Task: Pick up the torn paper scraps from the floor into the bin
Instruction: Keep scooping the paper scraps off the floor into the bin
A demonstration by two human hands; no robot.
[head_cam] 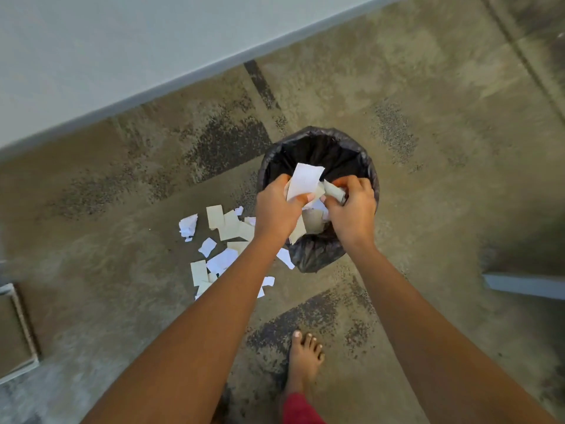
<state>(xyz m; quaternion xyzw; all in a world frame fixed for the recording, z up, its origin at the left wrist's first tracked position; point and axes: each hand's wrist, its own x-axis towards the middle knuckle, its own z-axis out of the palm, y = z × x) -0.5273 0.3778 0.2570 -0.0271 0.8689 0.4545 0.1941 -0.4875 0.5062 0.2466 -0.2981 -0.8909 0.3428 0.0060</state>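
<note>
A round bin [318, 142] lined with a black bag stands on the concrete floor. Both hands hover over its mouth. My left hand [276, 209] grips a bunch of paper scraps, a white piece [304, 180] sticking up from it. My right hand [351, 209] pinches more scraps [333, 191] close beside it. Some scraps [313, 220] lie inside the bin beneath the hands. Several white and cream scraps [221, 240] are scattered on the floor left of the bin, partly hidden by my left forearm.
A pale wall [122, 50] runs diagonally across the upper left. A framed panel [21, 332] lies at the left edge, and a grey bar [526, 284] at the right. My bare foot [305, 359] stands just behind the bin.
</note>
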